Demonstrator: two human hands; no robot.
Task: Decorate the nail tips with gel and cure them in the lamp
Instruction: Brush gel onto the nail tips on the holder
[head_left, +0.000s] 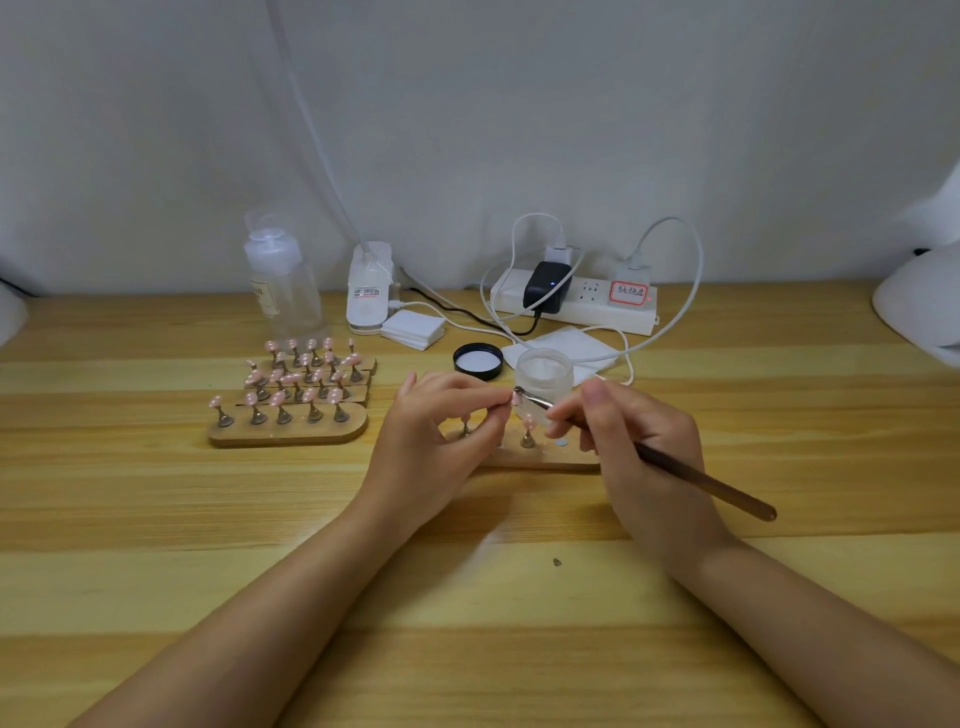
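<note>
1. The pink nail tip is pinched at the left hand's fingertips, lifted above the near wooden holder board, just in front of the open glass jar. Whether its stand is still attached under the fingers I cannot tell.
2. Handling, judged: the tip is very light, thin, stiff plastic with a glossy, likely slippery surface. It flips or pops out easily under side pressure, and wet gel smears if touched. Best hold is by the edges or the stand below, keeping the top face free.
3. The left hand has its thumb and forefinger closed narrow on the tip, the other fingers curl loosely, and the heel of the hand sits low toward the wooden table, forearm coming in from lower left.
4. The right hand holds the gel brush pen-style, fingers wrapped near the ferrule, the handle trailing back and right. The brush head meets the tip at the left fingertips.
5. The brush is light and rigid with soft bristles, so only slight pressure is needed.
6. Other tips on stands stand in rows on boards to the left, well apart from the hands. Two more stands sit on the near board under the hands.
7. The black jar lid lies just behind and left of the jar. A white lamp-like body sits at the far right edge, partly out of view.
</note>
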